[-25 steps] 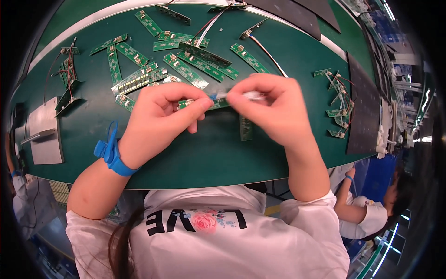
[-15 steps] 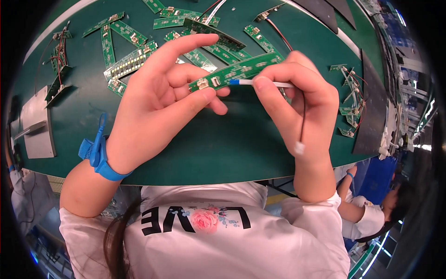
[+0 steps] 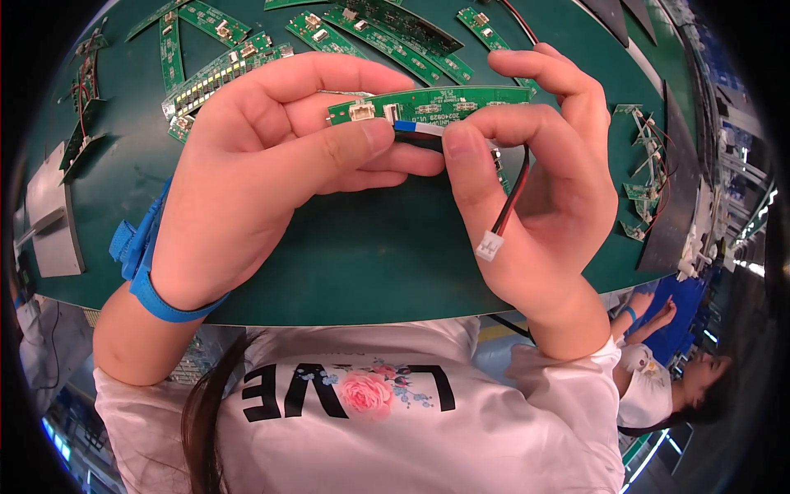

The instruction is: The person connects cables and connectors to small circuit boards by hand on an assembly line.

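Long green circuit board (image 3: pixel 473 98) at 12 to 1 o'clock, above the green surface (image 3: pixel 370 280); left hand (image 3: pixel 251 160) grips its 9 o'clock end. Right hand (image 3: pixel 555 185) pinches a flat white ribbon cable with a blue tip (image 3: pixel 421 128). Tip meets the small white connector (image 3: pixel 391 112); seating cannot be told. Beige socket (image 3: pixel 361 110) unfilled; white plug (image 3: pixel 490 245) on red-and-black wires (image 3: pixel 513 193) hangs free, towards 5 o'clock.

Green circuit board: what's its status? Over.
Left fingers hold green circuit board. Right fingers pinch white cable, blue end by connector; seating unclear. Red-black wires dangle below, clear of connector.
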{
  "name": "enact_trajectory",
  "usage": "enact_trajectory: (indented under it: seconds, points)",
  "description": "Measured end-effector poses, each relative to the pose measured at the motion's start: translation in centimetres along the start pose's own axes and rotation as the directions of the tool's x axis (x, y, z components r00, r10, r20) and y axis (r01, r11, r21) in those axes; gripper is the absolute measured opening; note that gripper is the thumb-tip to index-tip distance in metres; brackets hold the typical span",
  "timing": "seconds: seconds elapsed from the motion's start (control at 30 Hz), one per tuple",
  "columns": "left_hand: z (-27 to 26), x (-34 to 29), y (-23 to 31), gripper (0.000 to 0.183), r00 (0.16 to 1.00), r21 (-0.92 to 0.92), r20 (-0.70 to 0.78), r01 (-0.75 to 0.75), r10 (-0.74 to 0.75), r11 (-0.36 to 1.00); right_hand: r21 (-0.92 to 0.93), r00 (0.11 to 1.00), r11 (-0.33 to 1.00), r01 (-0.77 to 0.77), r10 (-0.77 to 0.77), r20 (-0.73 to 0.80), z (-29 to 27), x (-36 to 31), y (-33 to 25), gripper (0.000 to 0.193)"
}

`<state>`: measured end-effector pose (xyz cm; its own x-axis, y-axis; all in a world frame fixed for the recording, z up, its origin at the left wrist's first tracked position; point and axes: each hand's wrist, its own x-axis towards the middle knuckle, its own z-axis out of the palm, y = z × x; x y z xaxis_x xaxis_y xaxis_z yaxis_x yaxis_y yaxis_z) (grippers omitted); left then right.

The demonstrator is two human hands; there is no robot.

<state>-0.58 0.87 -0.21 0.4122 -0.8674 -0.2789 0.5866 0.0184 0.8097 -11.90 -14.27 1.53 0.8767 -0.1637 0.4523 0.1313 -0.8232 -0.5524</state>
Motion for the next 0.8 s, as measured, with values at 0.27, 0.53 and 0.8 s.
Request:
enact_trajectory:
  seconds: [0.27, 0.53, 0.8]
  points:
    - [0.2, -0.1, 0.1, 0.033, 1.000, 0.072, -0.017, -0.018, 0.019, 0.997, 0.038, 0.991, 0.992, 0.122, -0.120, -0.055, 0.4, -0.5, 1.6, 0.004]
    - [0.3, -0.2, 0.1, 0.032, 0.999, 0.172, -0.025, -0.038, 0.043, 0.984, 0.069, 0.994, 0.993, 0.100, -0.096, -0.060, 0.4, -0.7, 1.8, 0.005]
    - [0.2, -0.3, -0.1, 0.032, 0.997, 0.187, -0.017, -0.068, 0.072, 0.980, 0.107, 0.994, 0.991, 0.081, -0.072, -0.079, 0.6, -0.8, 1.7, 0.008]
